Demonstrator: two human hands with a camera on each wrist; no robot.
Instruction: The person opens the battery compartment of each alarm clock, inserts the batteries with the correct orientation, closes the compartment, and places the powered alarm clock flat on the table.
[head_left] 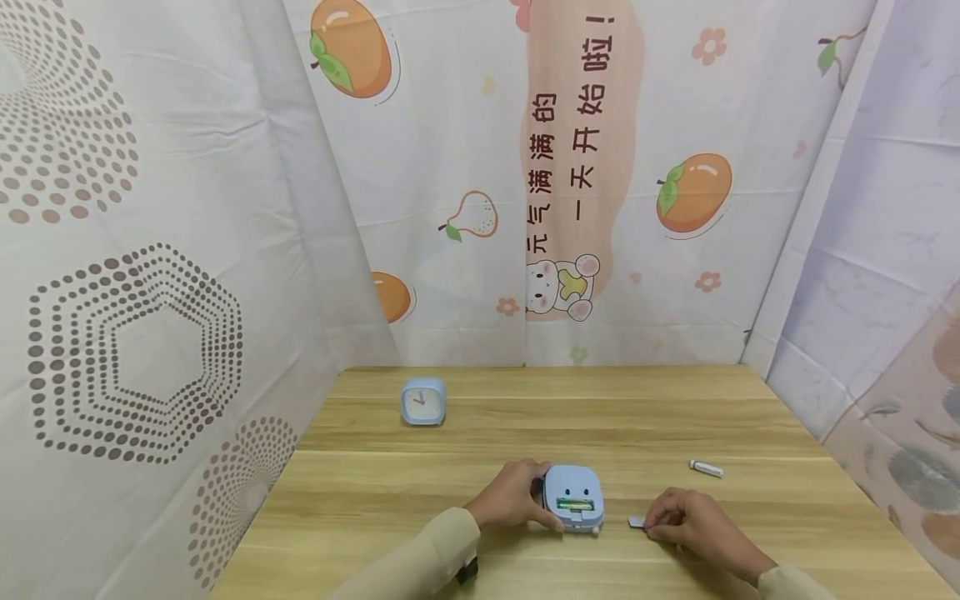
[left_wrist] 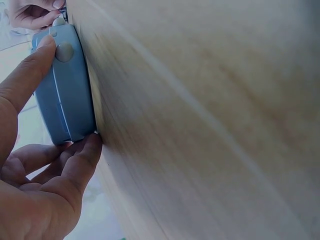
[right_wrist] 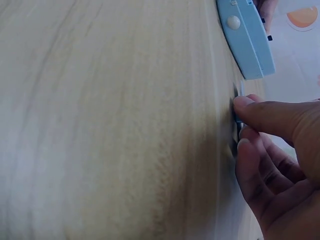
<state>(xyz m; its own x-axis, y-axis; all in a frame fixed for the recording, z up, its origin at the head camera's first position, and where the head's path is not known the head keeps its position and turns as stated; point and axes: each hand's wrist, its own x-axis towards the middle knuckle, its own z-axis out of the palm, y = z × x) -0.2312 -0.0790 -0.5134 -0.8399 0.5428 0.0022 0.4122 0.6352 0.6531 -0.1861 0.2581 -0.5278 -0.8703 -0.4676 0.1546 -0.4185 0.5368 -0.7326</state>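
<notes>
A light blue alarm clock (head_left: 573,481) lies face down on the table, its back up. Its battery compartment is uncovered, and a green battery (head_left: 575,505) sits inside. My left hand (head_left: 517,498) grips the clock by its left side; in the left wrist view the thumb lies near a round white foot on the blue clock casing (left_wrist: 75,95). To the right, my right hand (head_left: 693,525) pinches a small light blue battery cover (head_left: 636,522) between thumb and fingers, close to the tabletop. The fingers hide much of the cover.
A loose white battery (head_left: 706,468) lies beyond the right hand. Farther back at the left, a second light blue clock (head_left: 423,402) stands upright, facing forward. The wooden table (head_left: 600,400) ends at printed curtains (head_left: 465,317) behind and at both sides.
</notes>
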